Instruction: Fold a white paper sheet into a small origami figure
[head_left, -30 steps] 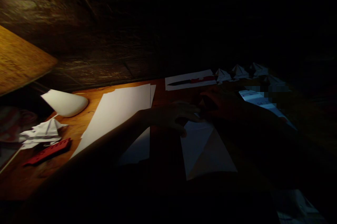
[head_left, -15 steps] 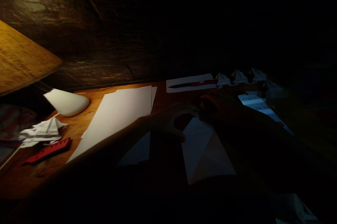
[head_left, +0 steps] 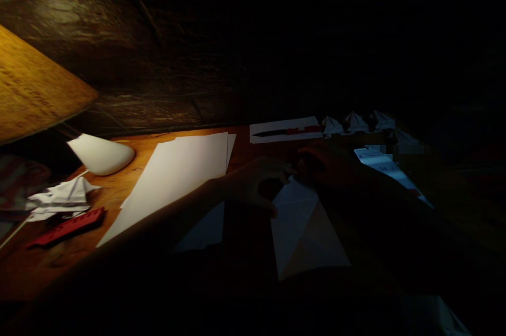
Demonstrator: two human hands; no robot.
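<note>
A partly folded white sheet of paper (head_left: 302,225) lies in front of me in dim light, with a diagonal crease and a triangular flap showing. Curved around its top left edge is my left hand (head_left: 255,182), the thumb at the paper's side and the fingertips at its upper end. My right hand (head_left: 326,162) is closed at that same upper end, its fingers bent and mostly lost in shadow. Both hands seem to grip the top of the paper, though the exact contact is too dark to make out.
Blank sheets (head_left: 185,167) lie on the wooden table (head_left: 130,180) at left, near a lamp (head_left: 103,154), a red ruler-like piece (head_left: 67,226) and folded paper (head_left: 65,196). Behind are a red-handled knife (head_left: 288,131) on paper and several folded paper shapes (head_left: 358,122). A lit phone (head_left: 389,170) is at right.
The view has shifted slightly. My left fingertips have drawn a little away from the right hand at the paper's top; the paper stays nearly in place.
</note>
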